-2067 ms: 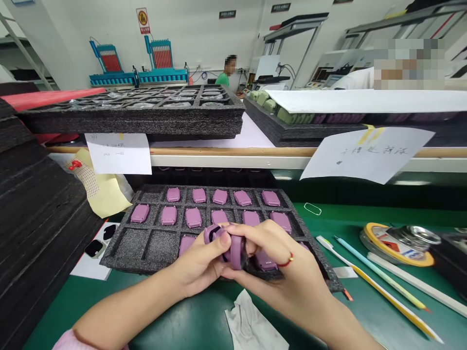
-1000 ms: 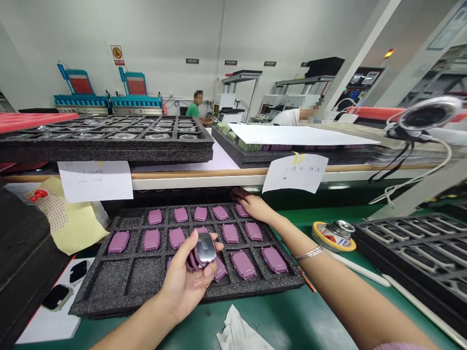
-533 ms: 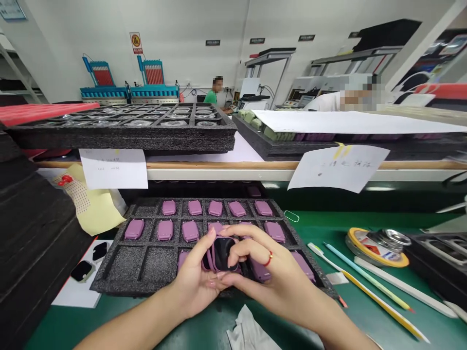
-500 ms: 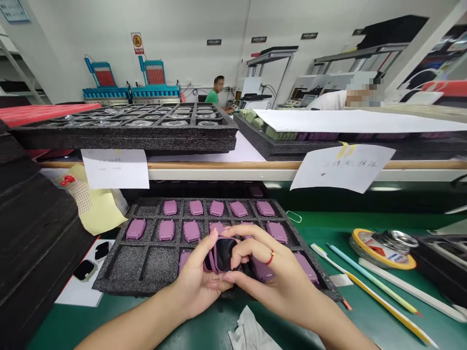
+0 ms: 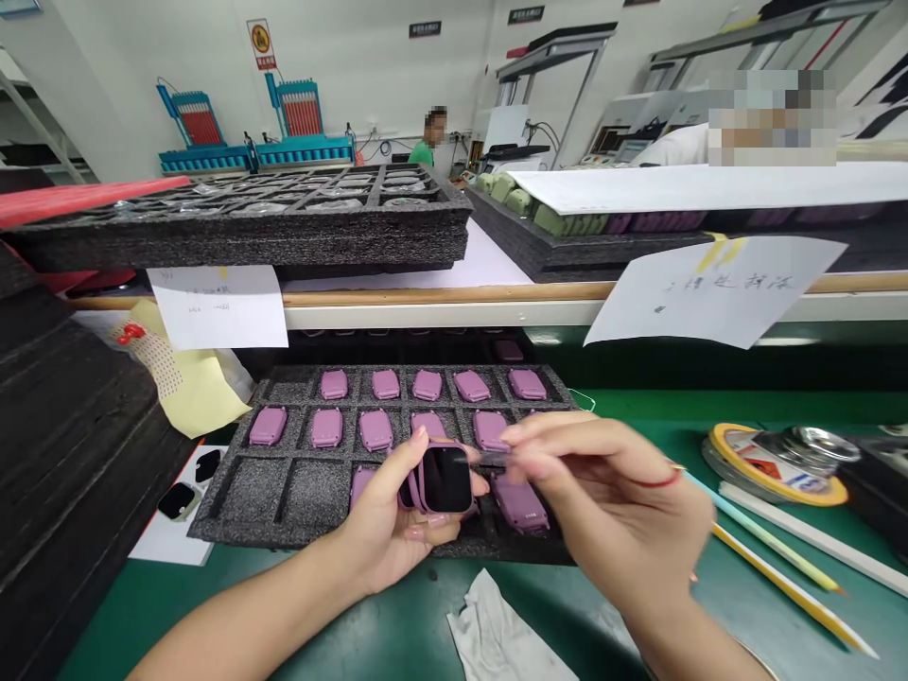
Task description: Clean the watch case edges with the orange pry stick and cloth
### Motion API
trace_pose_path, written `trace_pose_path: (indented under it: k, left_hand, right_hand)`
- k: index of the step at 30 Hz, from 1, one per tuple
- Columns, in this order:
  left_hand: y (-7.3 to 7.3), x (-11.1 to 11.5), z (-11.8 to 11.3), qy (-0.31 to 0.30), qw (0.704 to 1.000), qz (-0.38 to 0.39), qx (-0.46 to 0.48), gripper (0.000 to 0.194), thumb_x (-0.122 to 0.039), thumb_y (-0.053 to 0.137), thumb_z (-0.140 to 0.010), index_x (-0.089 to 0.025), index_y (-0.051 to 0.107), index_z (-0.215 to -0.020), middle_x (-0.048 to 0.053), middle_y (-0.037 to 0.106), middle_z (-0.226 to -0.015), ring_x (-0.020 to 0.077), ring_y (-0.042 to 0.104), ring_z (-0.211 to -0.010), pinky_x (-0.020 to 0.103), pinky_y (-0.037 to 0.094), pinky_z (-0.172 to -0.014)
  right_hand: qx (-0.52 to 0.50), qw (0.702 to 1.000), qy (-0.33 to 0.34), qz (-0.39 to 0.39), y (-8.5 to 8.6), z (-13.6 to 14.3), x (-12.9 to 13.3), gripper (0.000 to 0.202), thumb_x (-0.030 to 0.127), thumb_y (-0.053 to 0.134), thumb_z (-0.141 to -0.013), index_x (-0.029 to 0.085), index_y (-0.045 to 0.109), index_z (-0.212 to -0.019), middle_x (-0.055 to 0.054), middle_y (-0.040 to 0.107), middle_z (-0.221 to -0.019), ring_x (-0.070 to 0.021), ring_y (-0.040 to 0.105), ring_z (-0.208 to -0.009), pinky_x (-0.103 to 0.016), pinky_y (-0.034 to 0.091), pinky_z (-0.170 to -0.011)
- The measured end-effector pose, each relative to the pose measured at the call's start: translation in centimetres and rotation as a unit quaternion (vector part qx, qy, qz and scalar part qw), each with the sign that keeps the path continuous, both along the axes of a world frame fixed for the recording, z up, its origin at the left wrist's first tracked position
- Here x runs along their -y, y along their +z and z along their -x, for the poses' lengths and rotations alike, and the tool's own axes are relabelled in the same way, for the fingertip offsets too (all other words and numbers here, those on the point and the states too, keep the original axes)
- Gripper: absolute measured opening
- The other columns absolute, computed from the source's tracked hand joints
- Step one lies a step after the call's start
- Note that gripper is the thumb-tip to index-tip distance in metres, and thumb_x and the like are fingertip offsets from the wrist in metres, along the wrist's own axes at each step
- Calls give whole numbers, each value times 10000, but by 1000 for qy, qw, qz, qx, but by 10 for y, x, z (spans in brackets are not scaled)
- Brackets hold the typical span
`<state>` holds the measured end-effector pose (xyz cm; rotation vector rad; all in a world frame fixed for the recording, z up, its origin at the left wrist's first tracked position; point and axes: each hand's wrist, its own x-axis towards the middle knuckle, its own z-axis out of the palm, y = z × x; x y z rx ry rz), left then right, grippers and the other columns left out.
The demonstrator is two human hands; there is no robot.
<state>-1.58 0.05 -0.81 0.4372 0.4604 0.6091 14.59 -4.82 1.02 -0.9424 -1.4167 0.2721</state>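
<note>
My left hand (image 5: 397, 515) grips a purple smartwatch body (image 5: 445, 480), its dark screen facing up toward me. A second purple piece shows just behind its left edge, mostly covered. To its right, my right hand (image 5: 610, 482) has thumb and fingers pinched together at a thin, greyish, blurred sliver that reaches toward the watch; its kind cannot be made out. Below both hands lies a black foam tray (image 5: 241, 544) whose compartments hold several purple watch bodies (image 5: 375, 430) lying back up. Some of the nearer compartments are hidden by my hands.
A grey-white cloth (image 5: 497, 634) lies in front. On the right are a yellow-rimmed tape roll (image 5: 777, 463), a yellow-and-white stick (image 5: 794, 586) and pencil-like sticks. Dark watch faces (image 5: 179, 501) rest on a white box at left. Foam trays (image 5: 284, 236) crowd the shelf; people sit beyond.
My right hand has come off the watch face and moved right, with a thin sliver at its fingertips. My left hand keeps its hold on the watch. The view has shifted slightly.
</note>
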Motion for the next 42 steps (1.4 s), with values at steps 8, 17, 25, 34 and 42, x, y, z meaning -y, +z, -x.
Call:
trace_pose_path:
  k: [8, 17, 25, 34, 42]
  left_hand:
    - [-2, 0, 1, 10, 1000, 0, -15, 490, -541, 808, -736, -73, 732, -862, 107, 732, -705, 22, 415, -376, 130, 237, -354]
    - [-5, 2, 3, -13, 999, -23, -27, 538, -572, 808, -708, -74, 727, -896, 85, 706, -679, 45, 438, -383, 156, 213, -366]
    - [-4, 2, 3, -12, 999, -36, 6, 523, -583, 810, -717, -102, 723, -901, 73, 704, -698, 41, 417, -406, 143, 196, -353]
    - [-1, 1, 3, -30, 999, -10, 40, 419, -497, 770, -804, -98, 713, -919, 8, 553, -613, 44, 394, -436, 130, 193, -364]
    - [-3, 2, 5, -22, 999, 22, 19, 536, -560, 855, -675, -102, 733, -925, 39, 645, -744, 24, 438, -451, 106, 218, -347]
  right_hand:
    - [172, 976, 107, 76, -9, 0, -5, 618, 283, 839, -795, 262, 545, -1339, -103, 650, -1302, -271, 611, -1247, -458, 543, -1052]
    - [191, 972, 119, 68, -9, 2, -5, 560, 283, 799, -835, 287, 537, -1330, -88, 663, -1271, -260, 609, -1245, -444, 536, -1057]
    - [188, 971, 123, 75, -6, -1, -2, 741, 294, 812, -823, 301, 443, -1466, -92, 619, -1372, -267, 594, -1280, -451, 523, -1098]
    - [235, 971, 25, -18, -2, -14, 24, 454, 118, 617, -931, 358, 652, -1314, -23, 776, -1116, -244, 774, -919, -369, 686, -802]
    - [333, 935, 113, -40, -1, -11, 22, 526, 101, 542, -958, 287, 539, -1450, -27, 768, -1173, -265, 718, -1116, -406, 636, -922]
